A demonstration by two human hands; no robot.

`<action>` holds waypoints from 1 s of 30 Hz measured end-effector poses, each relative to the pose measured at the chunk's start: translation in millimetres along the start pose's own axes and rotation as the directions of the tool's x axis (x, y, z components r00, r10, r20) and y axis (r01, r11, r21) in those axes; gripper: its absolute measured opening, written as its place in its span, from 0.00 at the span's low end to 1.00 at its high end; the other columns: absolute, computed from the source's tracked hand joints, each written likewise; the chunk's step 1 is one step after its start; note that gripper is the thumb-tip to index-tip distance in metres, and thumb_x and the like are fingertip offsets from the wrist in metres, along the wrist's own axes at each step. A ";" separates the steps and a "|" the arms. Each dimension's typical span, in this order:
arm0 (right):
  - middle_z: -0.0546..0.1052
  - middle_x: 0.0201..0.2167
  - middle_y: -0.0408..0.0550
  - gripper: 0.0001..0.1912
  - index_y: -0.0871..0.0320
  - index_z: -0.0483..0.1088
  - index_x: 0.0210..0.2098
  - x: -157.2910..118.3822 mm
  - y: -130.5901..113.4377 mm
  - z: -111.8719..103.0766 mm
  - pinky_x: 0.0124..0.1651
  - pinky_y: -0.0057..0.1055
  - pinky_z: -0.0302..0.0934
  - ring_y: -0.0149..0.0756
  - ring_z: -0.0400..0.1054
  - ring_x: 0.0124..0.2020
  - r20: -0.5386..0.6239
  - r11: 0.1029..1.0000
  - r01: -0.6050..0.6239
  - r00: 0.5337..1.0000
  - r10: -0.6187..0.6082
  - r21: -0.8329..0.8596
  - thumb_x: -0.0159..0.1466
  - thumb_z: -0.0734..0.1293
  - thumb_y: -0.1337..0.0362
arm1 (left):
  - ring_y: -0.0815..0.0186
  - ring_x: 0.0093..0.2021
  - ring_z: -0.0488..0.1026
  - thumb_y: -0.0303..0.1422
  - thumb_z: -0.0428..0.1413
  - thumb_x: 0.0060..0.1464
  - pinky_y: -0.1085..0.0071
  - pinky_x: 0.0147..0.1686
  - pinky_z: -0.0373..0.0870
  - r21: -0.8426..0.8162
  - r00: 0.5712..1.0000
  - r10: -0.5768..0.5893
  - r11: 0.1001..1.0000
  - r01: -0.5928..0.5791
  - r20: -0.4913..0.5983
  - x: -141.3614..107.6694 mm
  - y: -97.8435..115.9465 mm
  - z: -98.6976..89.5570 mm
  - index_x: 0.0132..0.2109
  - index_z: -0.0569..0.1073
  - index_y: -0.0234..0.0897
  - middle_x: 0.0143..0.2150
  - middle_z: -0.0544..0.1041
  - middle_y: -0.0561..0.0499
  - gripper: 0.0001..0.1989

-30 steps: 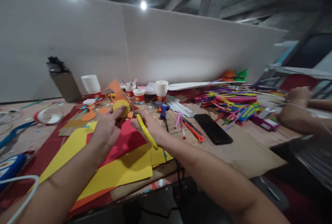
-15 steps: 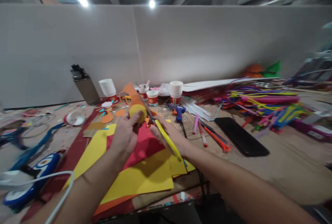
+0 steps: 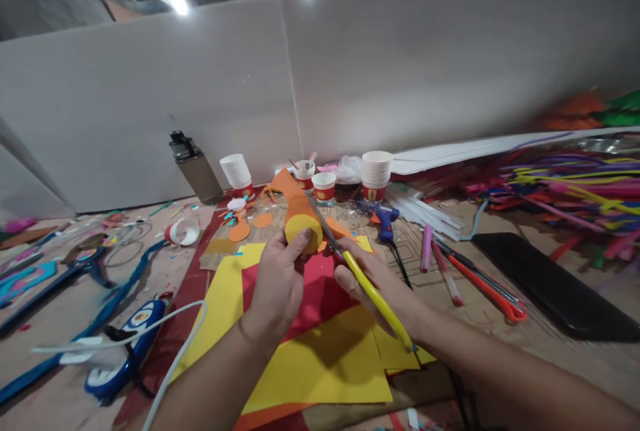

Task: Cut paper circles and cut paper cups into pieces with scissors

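My left hand [image 3: 280, 278] pinches a round yellow disc [image 3: 303, 234] against an orange paper strip [image 3: 291, 191], thumb on the disc's face. In my right hand [image 3: 373, 278] are scissors with yellow handles [image 3: 375, 296]; their blades point up and left, close beside the disc and the orange paper. Whether the blades touch the paper is hard to tell. Below both hands lie a red sheet [image 3: 320, 291] and yellow sheets [image 3: 320, 368]. Orange paper circles [image 3: 262, 220] rest on the cardboard beyond my left hand.
Stacked paper cups [image 3: 377, 174], smaller cups [image 3: 324, 186] and a bottle [image 3: 197, 171] stand at the back. Rightward are a blue glue gun [image 3: 386, 223], orange-handled scissors [image 3: 495, 294], a black phone [image 3: 550, 284] and pipe cleaners [image 3: 590, 191]. A white cable [image 3: 193, 344] crosses near my left forearm.
The view has turned left and tilted, so the table's things appear farther right. Both hands keep their hold on the paper pieces and the scissors.
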State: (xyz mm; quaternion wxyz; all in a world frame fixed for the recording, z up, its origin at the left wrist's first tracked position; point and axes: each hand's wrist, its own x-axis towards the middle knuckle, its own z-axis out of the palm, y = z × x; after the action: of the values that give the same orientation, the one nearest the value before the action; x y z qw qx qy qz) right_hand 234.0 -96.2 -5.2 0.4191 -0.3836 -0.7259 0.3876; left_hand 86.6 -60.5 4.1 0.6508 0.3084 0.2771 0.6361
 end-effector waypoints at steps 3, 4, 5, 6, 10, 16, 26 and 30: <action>0.69 0.33 0.44 0.19 0.56 0.63 0.50 -0.4 3.5 -0.9 0.37 0.28 0.60 0.32 0.62 0.33 0.013 0.998 -0.062 0.998 0.063 -0.024 0.65 0.61 0.51 | 0.75 0.27 0.69 0.29 0.67 0.41 0.78 0.29 0.63 0.004 1.000 -0.019 1.000 0.019 0.001 2.4 -1.3 -3.1 0.32 0.74 0.34 0.28 0.76 0.55 0.10; 0.67 0.30 0.42 0.18 0.57 0.63 0.48 -0.2 4.0 -1.3 0.34 0.27 0.59 0.31 0.60 0.30 0.024 0.996 -0.086 0.996 0.086 -0.025 0.65 0.62 0.51 | 0.75 0.27 0.69 0.29 0.67 0.40 0.78 0.29 0.63 0.003 1.000 -0.020 1.000 0.020 -0.008 2.9 -1.7 -3.6 0.32 0.74 0.34 0.28 0.75 0.55 0.11; 0.65 0.28 0.41 0.18 0.57 0.63 0.47 0.2 4.1 -1.6 0.32 0.27 0.58 0.30 0.59 0.28 0.033 0.994 -0.104 0.994 0.105 -0.024 0.65 0.62 0.51 | 0.75 0.27 0.69 0.29 0.67 0.40 0.78 0.29 0.63 -0.001 1.000 -0.021 1.000 0.021 -0.021 3.2 -2.0 -3.9 0.32 0.74 0.34 0.27 0.75 0.55 0.11; 0.64 0.27 0.40 0.18 0.57 0.63 0.46 0.6 4.0 -1.8 0.31 0.27 0.57 0.29 0.58 0.27 0.038 0.993 -0.114 0.993 0.115 -0.022 0.64 0.63 0.50 | 0.75 0.27 0.70 0.29 0.67 0.39 0.78 0.28 0.63 -0.003 0.999 -0.019 1.000 0.019 -0.034 3.2 -2.4 -3.8 0.32 0.74 0.34 0.27 0.75 0.55 0.11; 0.62 0.25 0.39 0.16 0.56 0.62 0.42 1.5 6.4 -0.9 0.29 0.26 0.55 0.29 0.57 0.26 0.023 0.993 -0.111 0.993 0.112 -0.033 0.64 0.62 0.50 | 0.75 0.27 0.69 0.29 0.67 0.39 0.79 0.27 0.62 0.008 0.999 -0.007 1.000 0.007 -0.040 2.1 -3.8 -2.7 0.31 0.74 0.33 0.28 0.75 0.54 0.11; 0.62 0.25 0.38 0.14 0.56 0.61 0.36 -0.5 13.1 -0.7 0.28 0.26 0.52 0.27 0.55 0.25 -0.036 0.986 -0.103 0.994 0.099 -0.128 0.64 0.62 0.51 | 0.76 0.25 0.67 0.29 0.67 0.39 0.79 0.26 0.62 -0.021 0.999 -0.022 1.000 0.021 -0.028 2.2 -3.4 -1.9 0.32 0.73 0.33 0.27 0.75 0.55 0.12; 0.62 0.23 0.38 0.16 0.56 0.64 0.43 -0.5 9.2 -1.4 0.25 0.26 0.47 0.27 0.54 0.23 -0.032 0.973 -0.132 0.991 0.128 -0.189 0.66 0.59 0.50 | 0.75 0.26 0.68 0.30 0.66 0.41 0.79 0.26 0.62 -0.017 0.999 -0.002 1.000 0.002 -0.037 4.8 -4.7 -4.6 0.32 0.73 0.34 0.28 0.75 0.55 0.11; 0.63 0.23 0.38 0.14 0.56 0.64 0.42 -1.0 9.1 -1.5 0.26 0.26 0.48 0.27 0.55 0.23 -0.027 0.974 -0.127 0.992 0.125 -0.189 0.65 0.61 0.52 | 0.75 0.27 0.69 0.30 0.66 0.41 0.78 0.27 0.63 -0.017 0.999 -0.005 1.000 0.005 -0.034 4.9 -5.4 -4.8 0.33 0.74 0.34 0.29 0.76 0.55 0.10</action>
State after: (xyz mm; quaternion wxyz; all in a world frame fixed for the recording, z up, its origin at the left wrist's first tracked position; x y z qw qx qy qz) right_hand 237.8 -93.0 -13.1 0.3604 -0.4702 -0.7307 0.3392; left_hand 86.7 -55.4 -2.9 0.6500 0.2914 0.2837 0.6419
